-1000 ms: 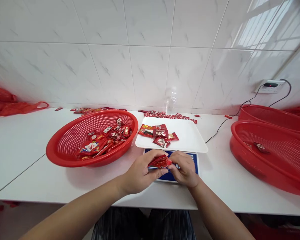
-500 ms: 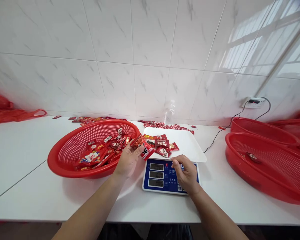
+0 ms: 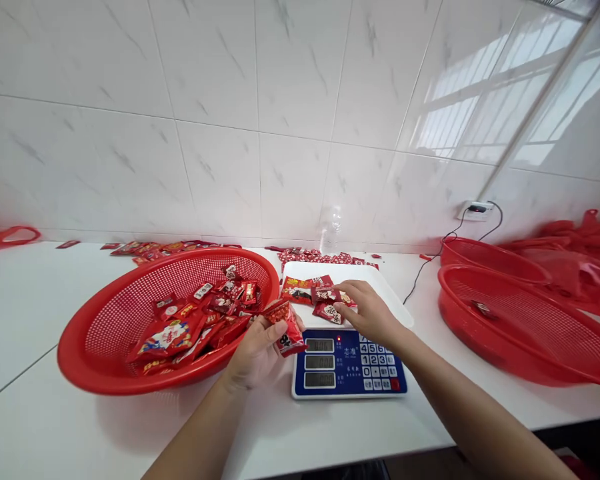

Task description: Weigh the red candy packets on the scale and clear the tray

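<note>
My left hand point(image 3: 260, 347) holds a red snack packet point(image 3: 286, 327) between thumb and fingers, near the right rim of a red mesh basket point(image 3: 100, 297) full of red packets point(image 3: 170, 337). Over the white tray point(image 3: 385, 300) of the scale, my right hand point(image 3: 367, 310) has its fingertips at the small dark red packets point(image 3: 329, 312). Whether it grips one cannot be made out. A red and yellow packet point(image 3: 296, 291) lies beside them on the tray. Below the tray, the blue scale panel point(image 3: 350, 373) shows its displays and keys.
Two red baskets point(image 3: 510, 340) stand at the right, one behind the other, with red bags point(image 3: 575, 247) beyond. Loose packets point(image 3: 165, 249) lie along the wall. A black cable point(image 3: 423, 267) runs from the wall socket point(image 3: 475, 211) down behind the scale.
My right hand has moved from the scale panel up to the packets on the tray, its fingers now extended. My left hand still holds its packet, now lower beside the scale. The view has shifted right.
</note>
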Demonstrator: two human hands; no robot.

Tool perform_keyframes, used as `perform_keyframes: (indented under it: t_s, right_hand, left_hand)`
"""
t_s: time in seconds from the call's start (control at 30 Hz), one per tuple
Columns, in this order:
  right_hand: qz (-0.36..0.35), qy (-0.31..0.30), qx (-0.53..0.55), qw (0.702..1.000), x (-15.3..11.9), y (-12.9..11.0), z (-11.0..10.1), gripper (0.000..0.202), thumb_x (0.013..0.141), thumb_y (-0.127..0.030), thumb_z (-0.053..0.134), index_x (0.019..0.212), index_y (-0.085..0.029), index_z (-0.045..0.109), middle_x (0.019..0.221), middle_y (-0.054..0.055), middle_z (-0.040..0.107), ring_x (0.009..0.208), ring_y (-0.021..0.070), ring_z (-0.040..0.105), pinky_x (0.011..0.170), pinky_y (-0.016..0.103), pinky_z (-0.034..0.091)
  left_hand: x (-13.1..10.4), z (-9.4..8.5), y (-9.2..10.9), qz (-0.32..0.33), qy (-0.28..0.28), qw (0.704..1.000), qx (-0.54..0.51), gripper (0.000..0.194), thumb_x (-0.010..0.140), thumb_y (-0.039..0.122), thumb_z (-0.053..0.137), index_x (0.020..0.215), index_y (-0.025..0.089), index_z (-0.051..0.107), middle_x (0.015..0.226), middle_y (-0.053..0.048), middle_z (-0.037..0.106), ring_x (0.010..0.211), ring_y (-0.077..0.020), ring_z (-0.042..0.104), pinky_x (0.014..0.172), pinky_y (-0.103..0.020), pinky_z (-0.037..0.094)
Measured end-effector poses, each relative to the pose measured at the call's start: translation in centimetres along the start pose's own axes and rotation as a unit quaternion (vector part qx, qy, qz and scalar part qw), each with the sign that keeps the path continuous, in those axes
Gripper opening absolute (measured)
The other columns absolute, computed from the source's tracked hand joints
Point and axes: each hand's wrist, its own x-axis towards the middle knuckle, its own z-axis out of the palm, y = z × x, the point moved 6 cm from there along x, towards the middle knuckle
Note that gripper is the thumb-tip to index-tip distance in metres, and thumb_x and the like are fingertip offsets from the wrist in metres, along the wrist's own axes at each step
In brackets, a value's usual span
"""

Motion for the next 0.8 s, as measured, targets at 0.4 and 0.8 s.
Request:
perform_keyframes:
  t_s: [0.4, 0.8]
  right_hand:
    - [-0.057, -0.145, 0.022, 0.987, 3.1, 0.1, 2.9, 0.03, 0.089, -0.021, 0.055, 0.115, -0.029, 0.066, 0.122, 0.006, 0.062, 0.116, 0.0228, 0.054, 0.097, 0.045, 0.046]
    - [-0.06, -0.169, 0.109, 0.978, 5.4, -1.7, 3.5, 0.034, 0.084, -0.007, 0.05, 0.11, -0.023, 0.065, 0.112, 0.005, 0.065, 0.104, 0.0184, 0.06, 0.09, 0.037, 0.049]
  left_hand:
    - [0.0, -0.7, 0.1, 0.014, 0.051, 0.998, -0.035, 0.025, 0.076, 0.034, 0.072, 0.092, 0.017, 0.063, 0.074, -0.003, 0.063, 0.066, -0.014, 0.055, 0.063, -0.025, 0.046]
    - [0.1, -1.1, 0.4, 0.031, 0.074, 0.997, -0.012, 0.027, 0.077, 0.036, 0.071, 0.093, 0.017, 0.061, 0.074, -0.004, 0.064, 0.065, -0.0143, 0.056, 0.061, -0.025, 0.047]
